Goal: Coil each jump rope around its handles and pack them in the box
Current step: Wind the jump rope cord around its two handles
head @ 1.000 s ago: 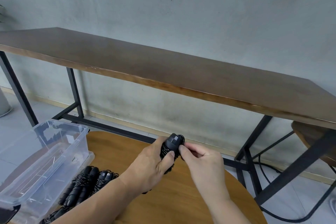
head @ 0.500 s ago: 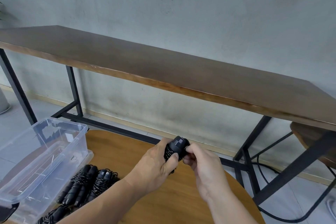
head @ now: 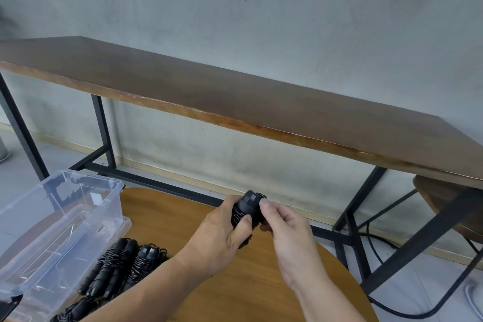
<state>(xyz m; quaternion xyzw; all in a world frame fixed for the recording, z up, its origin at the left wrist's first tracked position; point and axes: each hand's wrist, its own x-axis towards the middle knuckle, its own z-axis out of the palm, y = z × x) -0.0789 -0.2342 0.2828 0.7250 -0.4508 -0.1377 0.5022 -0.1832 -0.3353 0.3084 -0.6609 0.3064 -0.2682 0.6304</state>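
Above the round bench [head: 235, 293], right of the clear box [head: 65, 219], both hands, the left hand [head: 222, 238] and right hand [head: 285, 232], clamp the jump rope [head: 247, 210], finishing its coil; next, transfer it into the box.

A black jump rope bundle [head: 247, 213], its thin black-and-white cord wound tightly round two black plastic handles, is held upright above the round wooden worktop [head: 235, 290], gripped between both hands. A clear plastic storage box [head: 56, 219] stands at the worktop's left edge, resting on its clear lid. Just right of the box lie two more coiled black jump ropes [head: 122, 266] side by side, touching each other, with a third coiled bundle [head: 74, 312] nearer the bottom edge.
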